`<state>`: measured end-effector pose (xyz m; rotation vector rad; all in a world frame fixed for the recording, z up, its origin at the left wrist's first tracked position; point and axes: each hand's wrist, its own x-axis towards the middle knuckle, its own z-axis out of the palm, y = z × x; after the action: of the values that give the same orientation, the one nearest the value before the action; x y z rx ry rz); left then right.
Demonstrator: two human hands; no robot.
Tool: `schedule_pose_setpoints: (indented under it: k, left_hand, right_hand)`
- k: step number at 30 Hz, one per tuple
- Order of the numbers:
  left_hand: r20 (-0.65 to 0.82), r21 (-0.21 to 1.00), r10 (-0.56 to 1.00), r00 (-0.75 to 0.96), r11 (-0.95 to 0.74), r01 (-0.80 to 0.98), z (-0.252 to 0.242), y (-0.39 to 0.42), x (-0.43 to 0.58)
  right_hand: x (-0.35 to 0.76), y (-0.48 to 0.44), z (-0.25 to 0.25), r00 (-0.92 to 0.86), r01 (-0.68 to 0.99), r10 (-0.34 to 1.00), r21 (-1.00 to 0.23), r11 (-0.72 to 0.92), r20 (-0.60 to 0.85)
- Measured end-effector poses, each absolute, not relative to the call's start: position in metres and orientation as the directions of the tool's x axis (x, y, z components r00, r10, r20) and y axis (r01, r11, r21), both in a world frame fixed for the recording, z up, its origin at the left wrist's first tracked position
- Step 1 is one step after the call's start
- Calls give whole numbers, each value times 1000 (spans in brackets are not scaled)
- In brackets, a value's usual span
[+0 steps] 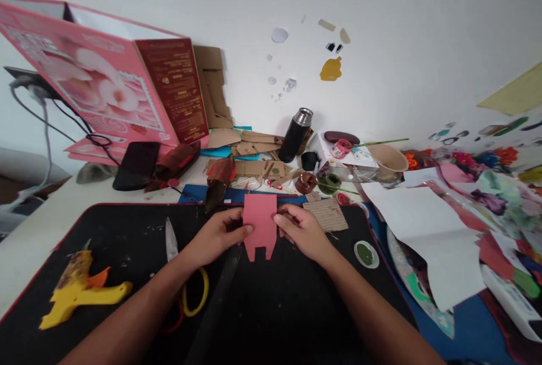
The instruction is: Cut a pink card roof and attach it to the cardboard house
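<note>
Near the hands [218,235], one forearm [148,297] half-hides scissors [171,241].

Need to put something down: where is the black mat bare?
Between the forearms, below the pink card; also a smaller, flecked patch between the glue gun and scissors. Crowded: behind the mat near the flask, and at right around the white paper.

Black flask [293,142] near wall [402,32]; phone [136,166] beside pink box [105,49].

Bare left hand [222,236], bare right hand [305,232], slim uncovered forearms [366,294], tapering to narrow wrists [191,256]
</note>
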<state>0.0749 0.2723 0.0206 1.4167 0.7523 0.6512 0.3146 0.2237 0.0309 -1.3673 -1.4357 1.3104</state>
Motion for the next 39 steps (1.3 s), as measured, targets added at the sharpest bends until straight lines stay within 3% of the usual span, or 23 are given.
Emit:
schedule_pose_setpoints:
  k: [6, 8, 12, 14, 18, 26, 35, 39]
  left_hand:
    - [-12, 997, 824, 566, -36, 72, 27, 271, 72]
    - [57, 989, 902, 428, -111, 102, 35, 274, 63]
    - [144, 974, 989, -35, -135, 181, 56, 288, 32]
    - [153, 942, 982, -113, -110, 317, 62, 297, 15]
    - [150, 789, 989, 9, -125, 601, 52, 309, -6]
    - [-68, 657, 980, 187, -97, 748, 9, 326, 5]
    - [-154, 800, 950, 271, -41, 598, 2, 325, 7]
    - [-135, 795, 960, 247, -43, 605, -1, 323, 11]
  right_hand:
    - [305, 226, 27, -142, 147, 978, -980, -131, -152]
    - [308, 227, 23, -86, 84, 982, -983, -161, -169]
    - [315, 227, 9, 51, -61, 980, -980, -191, -194]
    - [317, 225, 2, 75, -88, 976, -976, -200, -206]
    - [315, 220, -7, 61, -83, 974, -974, -211, -216]
    - [313, 217, -10, 77, -65, 978, -980, -188, -193]
    - [312, 216, -14, 93, -60, 982, -985, -159, -164]
    - [311, 216, -14, 100, -49, 983, -988, -148, -152]
